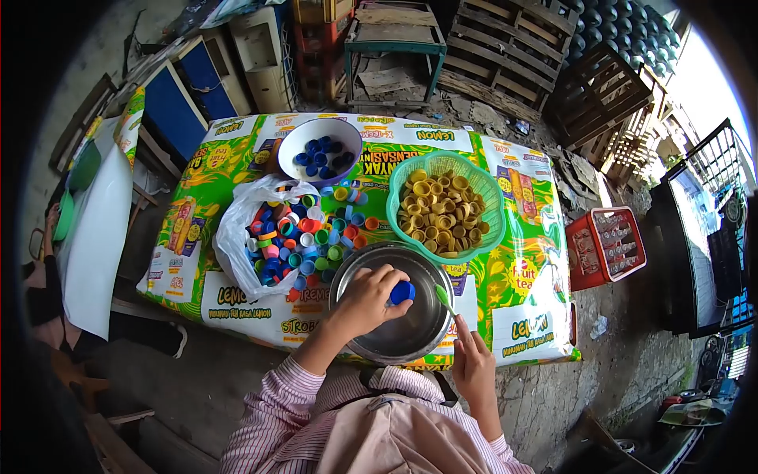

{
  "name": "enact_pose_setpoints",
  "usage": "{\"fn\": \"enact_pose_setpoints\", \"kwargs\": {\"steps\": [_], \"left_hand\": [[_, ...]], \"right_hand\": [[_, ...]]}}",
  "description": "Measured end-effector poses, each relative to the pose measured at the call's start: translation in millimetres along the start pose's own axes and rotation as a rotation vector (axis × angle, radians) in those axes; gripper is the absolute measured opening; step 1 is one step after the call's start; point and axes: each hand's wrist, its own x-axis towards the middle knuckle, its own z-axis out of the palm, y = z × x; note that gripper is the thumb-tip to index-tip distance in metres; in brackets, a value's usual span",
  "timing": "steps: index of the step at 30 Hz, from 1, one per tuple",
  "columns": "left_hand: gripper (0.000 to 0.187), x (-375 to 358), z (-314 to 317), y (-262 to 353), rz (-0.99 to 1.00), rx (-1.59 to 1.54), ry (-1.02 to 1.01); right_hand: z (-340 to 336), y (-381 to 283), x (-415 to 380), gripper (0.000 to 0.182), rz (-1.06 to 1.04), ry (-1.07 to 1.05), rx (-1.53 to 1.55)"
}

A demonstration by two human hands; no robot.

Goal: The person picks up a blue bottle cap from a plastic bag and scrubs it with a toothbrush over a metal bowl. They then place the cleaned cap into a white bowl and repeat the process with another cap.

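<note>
The left hand [371,299] was clamped on a blue cap [403,292], its fingers hiding the cap's near side and part of the metal bowl [351,340] below. The right hand [472,359], apart from the left, was closed round a green-tipped tool [444,297]; its fingers covered the tool's lower end, and whether the tip touched the bowl could not be told. The lower caps in the plastic bag [229,237] were buried under the mixed caps [288,237] on top. Yellow caps [442,209] hid most of the floor of the green basket [493,221]. Dark borders swallowed the view's corners, and another person's hand [54,217], past the table's left edge, was dim and partly cut off.

The metal bowl stood close to the near edge of the table [545,237], which the wearer's body partly covered. The basket crowded its far rim; loose caps [355,229] filled the space beside the bag. The white bowl [347,138] of dark blue caps sat by the far edge. Open room lay along the right edge, widest toward the near right corner, with a smaller bare patch at the near left corner.
</note>
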Motion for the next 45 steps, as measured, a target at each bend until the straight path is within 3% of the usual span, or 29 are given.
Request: {"fn": "enact_pose_setpoints", "kwargs": {"steps": [1, 2, 4, 6, 9, 12, 14, 16, 18, 20, 22, 26, 28, 29, 30, 34, 35, 40, 42, 45], "left_hand": [[0.037, -1.6, 16.2, -12.0, 0.0, 0.075, -0.025], [0.037, -7.4, 30.5, -22.9, -0.048, 0.322, -0.245], [0.037, -7.3, 33.1, -20.5, 0.021, 0.296, -0.167], [0.038, -1.6, 21.6, -9.9, 0.049, 0.226, -0.088], [0.039, 1.9, 7.5, -2.7, 0.066, 0.136, 0.006], [0.048, -19.6, 32.7, -25.9, -0.085, 0.278, -0.286], [0.049, -26.1, 34.9, -29.7, -0.082, -0.144, -0.341], [0.044, -24.3, 27.3, -38.3, -0.068, -0.323, -0.335], [0.041, -7.1, 9.2, -54.4, -0.094, -0.425, -0.286], [0.04, 19.9, -11.3, -79.9, 0.087, -0.197, 0.023], [0.04, 55.6, -38.6, -106.7, -0.182, -0.539, 0.079], [0.06, 126.9, -78.5, -167.1, -0.131, -0.718, 0.549], [0.069, 139.8, -83.5, -184.2, -0.446, -0.072, 0.866], [0.067, 133.4, -77.0, -189.7, -0.473, -0.365, 0.86], [0.067, 123.4, -69.7, -191.3, -0.473, -0.368, 0.86], [0.034, 74.6, -48.9, -197.8, -0.247, -0.172, 0.56], [0.025, 62.8, -45.4, -193.2, -0.198, -0.1, 0.594], [0.02, 8.1, -47.1, -179.0, -0.234, 0.042, 0.857], [0.021, -13.0, -47.1, -173.9, -0.262, -0.017, 0.839], [0.019, -37.1, -42.5, -163.4, -0.312, 0.376, 0.61]], "right_hand": [[9.0, 2.7, -0.4, 0.049, 0.016, -0.012, 0.034], [18.8, 7.8, -0.7, 0.048, 0.097, -0.112, 0.013], [19.3, 10.2, -0.4, 0.053, 0.048, -0.31, -0.234], [12.9, 5.3, -0.9, 0.052, 0.04, -0.139, -0.125], [10.2, 3.6, 5.0, 0.05, 0.065, -0.12, -0.102], [27.8, 12.8, -3.6, 0.049, 0.066, -0.126, -0.156], [24.9, 7.1, -4.2, 0.049, 0.062, -0.175, -0.113], [18.8, -2.8, -3.5, 0.05, 0.12, -0.21, -0.056], [19.5, -4.0, 3.2, 0.051, 0.136, -0.204, -0.046], [21.5, -4.5, 5.9, 0.05, 0.117, -0.223, -0.056], [25.3, -5.5, 5.6, 0.049, 0.068, -0.16, -0.094], [27.3, -3.6, 3.2, 0.049, 0.086, -0.129, -0.104], [23.6, -6.9, 1.2, 0.049, 0.126, -0.169, -0.09], [22.3, -7.6, 2.2, 0.048, 0.161, -0.201, -0.071], [22.6, -7.0, 1.6, 0.048, 0.161, -0.201, -0.074], [25.7, -5.7, -3.7, 0.049, 0.162, -0.283, -0.094], [26.0, -5.8, -4.1, 0.049, 0.151, -0.316, -0.102], [27.8, -4.7, -7.8, 0.049, 0.142, -0.268, -0.041], [28.1, -4.2, -10.9, 0.048, 0.157, -0.256, -0.016], [28.4, -4.6, -10.7, 0.048, 0.166, -0.253, -0.01]]}}
